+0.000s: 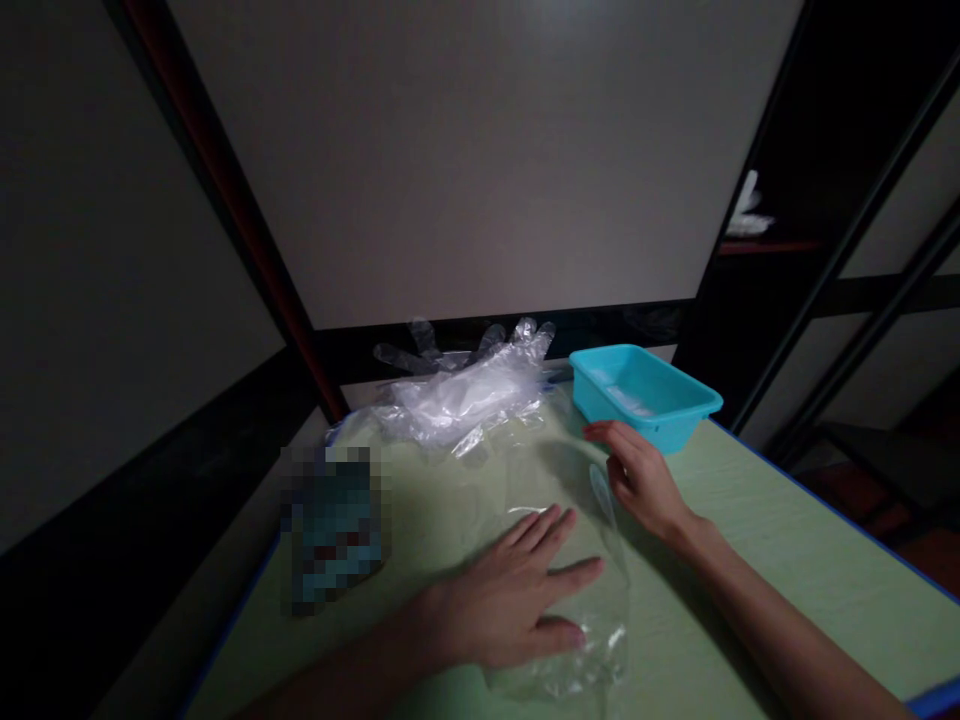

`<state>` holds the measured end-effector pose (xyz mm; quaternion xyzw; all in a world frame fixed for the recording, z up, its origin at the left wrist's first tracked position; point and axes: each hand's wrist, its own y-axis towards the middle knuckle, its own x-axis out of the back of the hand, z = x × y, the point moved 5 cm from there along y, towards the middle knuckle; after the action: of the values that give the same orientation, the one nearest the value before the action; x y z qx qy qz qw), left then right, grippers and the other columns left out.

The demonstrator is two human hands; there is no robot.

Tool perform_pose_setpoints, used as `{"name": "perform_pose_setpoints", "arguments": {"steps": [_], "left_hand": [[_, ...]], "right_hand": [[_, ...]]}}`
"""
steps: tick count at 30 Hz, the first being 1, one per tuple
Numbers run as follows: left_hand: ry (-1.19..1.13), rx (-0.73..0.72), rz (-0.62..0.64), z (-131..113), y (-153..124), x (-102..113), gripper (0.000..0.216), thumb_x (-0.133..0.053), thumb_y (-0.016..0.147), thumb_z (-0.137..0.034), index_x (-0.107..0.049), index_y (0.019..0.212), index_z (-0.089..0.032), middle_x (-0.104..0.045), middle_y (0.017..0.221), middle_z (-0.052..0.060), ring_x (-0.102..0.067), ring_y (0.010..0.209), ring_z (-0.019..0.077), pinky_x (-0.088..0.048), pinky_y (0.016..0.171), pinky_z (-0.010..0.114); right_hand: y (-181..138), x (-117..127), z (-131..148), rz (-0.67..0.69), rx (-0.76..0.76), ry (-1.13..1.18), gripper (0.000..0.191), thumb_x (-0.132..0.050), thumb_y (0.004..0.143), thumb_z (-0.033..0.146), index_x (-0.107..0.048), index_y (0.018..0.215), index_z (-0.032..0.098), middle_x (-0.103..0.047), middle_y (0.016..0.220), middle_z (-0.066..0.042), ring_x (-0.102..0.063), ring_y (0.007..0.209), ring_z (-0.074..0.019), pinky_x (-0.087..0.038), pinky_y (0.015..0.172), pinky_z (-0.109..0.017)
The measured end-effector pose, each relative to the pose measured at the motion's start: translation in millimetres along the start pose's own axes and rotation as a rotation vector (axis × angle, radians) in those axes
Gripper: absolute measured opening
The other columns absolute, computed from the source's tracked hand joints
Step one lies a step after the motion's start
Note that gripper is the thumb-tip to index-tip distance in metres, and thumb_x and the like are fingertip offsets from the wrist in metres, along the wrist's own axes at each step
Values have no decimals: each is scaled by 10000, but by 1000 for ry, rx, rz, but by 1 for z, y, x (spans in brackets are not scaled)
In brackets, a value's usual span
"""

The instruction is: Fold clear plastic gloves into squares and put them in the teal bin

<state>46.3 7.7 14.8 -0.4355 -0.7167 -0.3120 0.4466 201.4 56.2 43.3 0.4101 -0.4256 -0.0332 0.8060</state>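
A clear disposable plastic glove (609, 650) lies spread on the green tabletop, one of its see-through fingers reaching toward the right. My left hand (525, 590) rests flat on this glove, fingers spread, pressing nothing else that I can see. Just right of the glove, my right hand (641, 480) hovers with fingers bent and the thumb apart from them; nothing shows in it. Its fingertips are close to the near side of a turquoise plastic basin (682, 430). Behind both hands sits a crumpled pile of clear plastic gloves (472, 395), several glove fingers sticking up.
The light green table (780, 560) has a blue edge. At its left lies a blurred-out, boxy item (336, 535). Pale cabinet panels (487, 160) stand right behind the table. A dark open shelf at the right holds a white object (748, 215).
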Motion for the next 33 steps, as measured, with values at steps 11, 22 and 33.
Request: {"name": "perform_pose_setpoints", "arguments": {"steps": [11, 22, 33], "left_hand": [[-130, -27, 64, 14, 0, 27, 194, -539, 784, -341, -624, 959, -337, -481, 1240, 14, -325, 1215, 267, -208, 978, 506], [50, -70, 110, -18, 2, 3, 554, -415, 826, -469, -255, 1315, -266, -172, 1413, 63, -112, 1289, 259, -75, 1021, 487], [29, 120, 112, -15, 0, 0, 552, -326, 868, -445, -219, 1336, -172, -110, 1417, 110, -48, 1294, 258, -126, 1029, 447]], "right_hand": [[0, 0, 0, 14, -6, -66, 308, -348, 629, -2, -500, 825, 180, -552, 799, -71, -522, 761, -202, -414, 666, -315], [1, -7, 2, 99, 11, -55, 280, -359, 660, -1, -515, 835, 152, -556, 798, -79, -516, 751, -187, -407, 662, -297], [3, 4, -4, 16, -85, 6, 232, -369, 678, 25, -542, 782, 139, -577, 774, -75, -538, 724, -187, -421, 647, -300]]}}
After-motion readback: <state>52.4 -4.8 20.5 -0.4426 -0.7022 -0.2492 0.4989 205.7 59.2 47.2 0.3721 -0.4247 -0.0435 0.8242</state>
